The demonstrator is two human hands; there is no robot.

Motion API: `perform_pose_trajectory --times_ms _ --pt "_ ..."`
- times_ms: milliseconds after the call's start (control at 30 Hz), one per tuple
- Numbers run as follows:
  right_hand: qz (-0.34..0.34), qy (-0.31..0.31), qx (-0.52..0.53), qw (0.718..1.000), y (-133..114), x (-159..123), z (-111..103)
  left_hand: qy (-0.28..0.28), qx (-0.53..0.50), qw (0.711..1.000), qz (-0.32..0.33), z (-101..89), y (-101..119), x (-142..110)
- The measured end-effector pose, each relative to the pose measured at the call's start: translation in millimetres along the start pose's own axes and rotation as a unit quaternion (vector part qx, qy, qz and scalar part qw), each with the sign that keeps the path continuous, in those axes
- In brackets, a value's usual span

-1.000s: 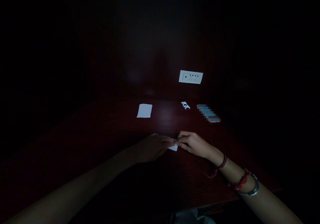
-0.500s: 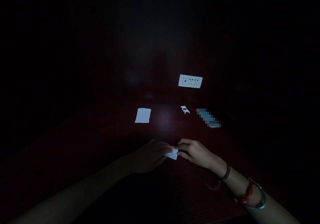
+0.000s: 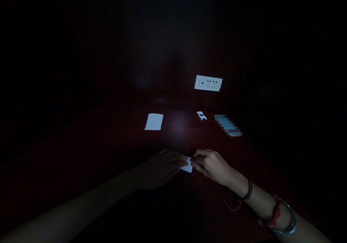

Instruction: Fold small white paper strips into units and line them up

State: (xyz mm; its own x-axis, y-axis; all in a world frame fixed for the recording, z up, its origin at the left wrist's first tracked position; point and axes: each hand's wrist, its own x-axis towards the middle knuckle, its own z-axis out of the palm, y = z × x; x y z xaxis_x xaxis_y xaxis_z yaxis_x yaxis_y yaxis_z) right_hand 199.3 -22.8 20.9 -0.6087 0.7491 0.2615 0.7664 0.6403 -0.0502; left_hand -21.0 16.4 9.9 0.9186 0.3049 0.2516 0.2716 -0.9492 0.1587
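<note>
A small piece of white paper (image 3: 185,169) lies low over the dark red table between my two hands, mostly covered by fingers. My left hand (image 3: 161,167), wearing a ring, comes in from the left and holds the paper with its fingers laid across the top and the thumb along the near side. At the paper's right edge, my right hand (image 3: 211,165) has its thumb and fingertips bent together on it. The fingertips of both hands almost meet there. Whether the paper is folded is hard to make out in the dim light.
A stack of white paper squares (image 3: 154,122) sits further back on the table (image 3: 179,131). Right of it are white paper scraps (image 3: 201,115) and a phone (image 3: 228,126) with a blurred screen. A socket plate (image 3: 208,83) is on the wall behind. The surroundings are very dark.
The view has shifted slightly. Both hands stay at the paper, with small finger movements; more of the paper's near part shows than a second ago. The stack, scraps and phone keep their places.
</note>
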Motion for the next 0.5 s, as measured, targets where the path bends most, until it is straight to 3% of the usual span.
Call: perform_pose_trajectory --times_ms 500 --pt "-0.031 -0.008 -0.002 0.999 -0.2 1.5 -3.3 0.009 -0.003 1.000 -0.002 1.4 -0.1 -1.2"
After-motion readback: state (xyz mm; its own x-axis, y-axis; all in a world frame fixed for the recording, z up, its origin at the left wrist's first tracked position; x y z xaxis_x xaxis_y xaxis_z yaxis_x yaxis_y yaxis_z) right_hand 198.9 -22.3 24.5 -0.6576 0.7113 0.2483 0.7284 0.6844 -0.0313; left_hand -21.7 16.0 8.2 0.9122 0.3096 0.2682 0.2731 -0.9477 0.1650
